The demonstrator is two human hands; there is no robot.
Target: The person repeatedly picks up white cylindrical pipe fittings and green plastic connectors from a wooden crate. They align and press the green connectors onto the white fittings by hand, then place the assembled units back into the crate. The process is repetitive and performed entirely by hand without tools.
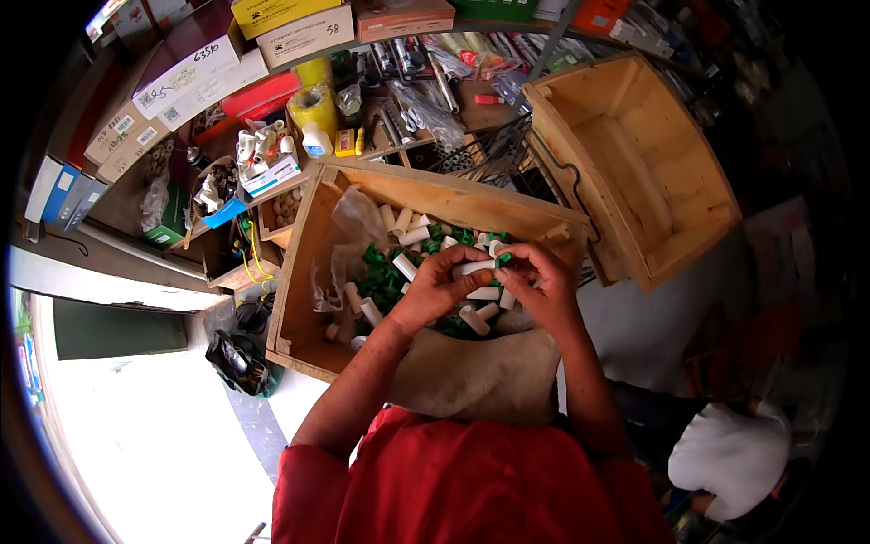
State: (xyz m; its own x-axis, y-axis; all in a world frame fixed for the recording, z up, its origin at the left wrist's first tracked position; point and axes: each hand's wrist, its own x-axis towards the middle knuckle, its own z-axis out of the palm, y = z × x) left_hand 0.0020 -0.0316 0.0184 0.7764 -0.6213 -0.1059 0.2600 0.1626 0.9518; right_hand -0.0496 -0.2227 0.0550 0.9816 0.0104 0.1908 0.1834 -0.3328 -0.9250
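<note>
Nearest, a red shirt (pixel 462 480) is worn, and beyond it both hands are held over an open wooden box (pixel 453 194). By the left hand (pixel 442 288), a white tube (pixel 471 268) is gripped between thumb and fingers; by the right hand (pixel 546 279), a small green piece (pixel 504 260) is pinched at the tube's right end — whether it is seated inside cannot be told. Below, loose tubes (pixel 405 266) and other green pieces (pixel 379 272) are heaped, with a clear plastic bag (pixel 358 218) lodged at the left and a beige cloth (pixel 480 376) laid at the near side. Farther right, a second wooden box (pixel 634 163) is placed — and, far left, cartons (pixel 190 82) are stacked.
</note>
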